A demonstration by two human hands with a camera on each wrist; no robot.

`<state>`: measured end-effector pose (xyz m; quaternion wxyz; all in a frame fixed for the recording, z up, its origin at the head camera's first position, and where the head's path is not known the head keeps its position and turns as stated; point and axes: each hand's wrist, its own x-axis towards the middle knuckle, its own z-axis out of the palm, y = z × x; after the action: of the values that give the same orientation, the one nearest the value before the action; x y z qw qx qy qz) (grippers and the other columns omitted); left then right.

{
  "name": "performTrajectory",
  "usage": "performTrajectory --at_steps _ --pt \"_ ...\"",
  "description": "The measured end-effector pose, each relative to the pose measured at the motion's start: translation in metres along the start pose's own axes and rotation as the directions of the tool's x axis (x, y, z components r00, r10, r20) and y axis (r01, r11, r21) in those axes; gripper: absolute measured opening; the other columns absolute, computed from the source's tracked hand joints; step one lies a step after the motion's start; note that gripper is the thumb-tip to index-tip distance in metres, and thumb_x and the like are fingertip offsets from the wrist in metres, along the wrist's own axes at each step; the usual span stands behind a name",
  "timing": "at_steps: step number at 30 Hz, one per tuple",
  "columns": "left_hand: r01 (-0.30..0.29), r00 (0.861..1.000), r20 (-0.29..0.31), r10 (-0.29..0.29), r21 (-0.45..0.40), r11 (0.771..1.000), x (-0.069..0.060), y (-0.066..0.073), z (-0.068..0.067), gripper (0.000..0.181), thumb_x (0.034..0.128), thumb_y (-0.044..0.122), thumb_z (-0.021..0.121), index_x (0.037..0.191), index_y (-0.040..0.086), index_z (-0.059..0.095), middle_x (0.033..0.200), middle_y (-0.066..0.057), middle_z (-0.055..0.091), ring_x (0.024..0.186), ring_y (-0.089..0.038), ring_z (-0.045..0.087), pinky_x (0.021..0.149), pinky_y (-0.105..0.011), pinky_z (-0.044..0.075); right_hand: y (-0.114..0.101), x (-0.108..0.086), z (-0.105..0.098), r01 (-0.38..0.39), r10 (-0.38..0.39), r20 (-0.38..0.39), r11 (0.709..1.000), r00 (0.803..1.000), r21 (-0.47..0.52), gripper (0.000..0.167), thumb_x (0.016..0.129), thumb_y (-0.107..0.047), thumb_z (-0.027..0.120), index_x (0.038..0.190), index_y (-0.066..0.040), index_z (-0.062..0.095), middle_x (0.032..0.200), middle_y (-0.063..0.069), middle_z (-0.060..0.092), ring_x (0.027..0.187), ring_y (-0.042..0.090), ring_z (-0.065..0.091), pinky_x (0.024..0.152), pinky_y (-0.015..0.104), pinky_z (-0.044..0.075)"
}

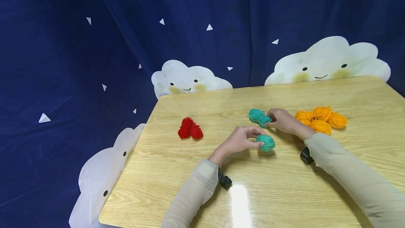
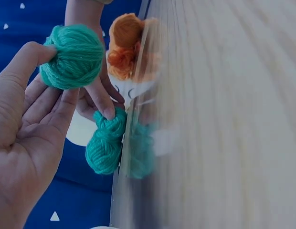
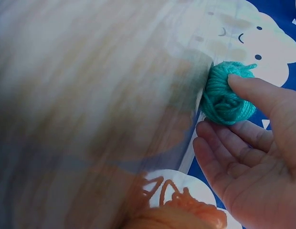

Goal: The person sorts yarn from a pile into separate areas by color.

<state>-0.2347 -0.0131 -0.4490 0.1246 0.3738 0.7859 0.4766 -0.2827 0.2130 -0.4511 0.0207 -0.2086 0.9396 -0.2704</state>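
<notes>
My left hand (image 1: 242, 139) pinches a teal yarn ball (image 1: 265, 143) between thumb and fingers, just above the table. In the left wrist view that same yarn ball (image 2: 74, 57) shows between the thumb and the fingertips. Farther back, my right hand (image 1: 284, 120) pinches a second teal ball at the table surface. The right wrist view has the thumb on this teal ball (image 3: 229, 93), with the fingers curved at its other side. Touching it on the left is a third teal yarn ball (image 1: 256, 115), resting on the table, also visible in the left wrist view.
Several orange yarn balls (image 1: 322, 113) lie bunched beside the right wrist, partly behind it. Red yarn balls (image 1: 190, 128) sit together on the left of the wooden table (image 1: 152, 171). A dark blue curtain (image 1: 196, 2) with white cloud cutouts hangs behind.
</notes>
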Motion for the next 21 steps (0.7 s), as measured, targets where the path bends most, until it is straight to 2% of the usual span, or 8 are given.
performTrajectory --at_steps 6,10,16,21 --pt "0.011 0.999 -0.037 -0.011 0.008 1.0 -0.002 -0.007 -0.007 0.027 0.0872 0.011 0.073 0.113 0.007 0.068 0.116 -0.009 0.071 0.104 -0.005 0.066 0.095 -0.017 0.052 0.001 0.001 0.001 0.007 -0.007 -0.008 1.0 1.0 -0.005 0.03 0.088 -0.014 0.072 0.107 0.007 0.062 0.088 0.015 0.066 0.073 0.017 0.057 0.068 0.035 0.052" --pt "0.045 0.997 -0.071 -0.043 0.023 0.999 -0.002 -0.012 -0.011 0.027 0.0864 0.012 0.074 0.113 0.007 0.069 0.114 -0.008 0.071 0.103 -0.005 0.067 0.093 -0.016 0.053 0.0 0.001 0.001 0.006 -0.006 -0.008 1.0 1.0 -0.003 0.029 0.087 -0.014 0.073 0.105 0.007 0.062 0.088 0.015 0.066 0.071 0.016 0.057 0.068 0.035 0.052" --pt "0.118 0.985 -0.131 -0.11 0.058 0.991 -0.001 -0.018 -0.017 0.027 0.0862 0.015 0.075 0.112 0.009 0.07 0.111 -0.006 0.072 0.096 -0.005 0.066 0.089 -0.017 0.054 -0.001 0.0 0.0 0.009 -0.009 -0.014 1.0 1.0 -0.012 0.03 0.087 -0.015 0.073 0.105 0.006 0.063 0.088 0.015 0.066 0.074 0.018 0.058 0.07 0.036 0.052" --pt "0.16 0.975 -0.167 -0.148 0.059 0.985 -0.001 -0.023 -0.022 0.027 0.0863 0.015 0.075 0.112 0.009 0.069 0.112 -0.007 0.073 0.097 -0.009 0.066 0.088 -0.015 0.054 0.0 0.0 0.001 0.006 -0.006 -0.015 1.0 1.0 -0.009 0.03 0.087 -0.015 0.073 0.105 0.006 0.063 0.088 0.015 0.066 0.074 0.017 0.058 0.07 0.036 0.052"
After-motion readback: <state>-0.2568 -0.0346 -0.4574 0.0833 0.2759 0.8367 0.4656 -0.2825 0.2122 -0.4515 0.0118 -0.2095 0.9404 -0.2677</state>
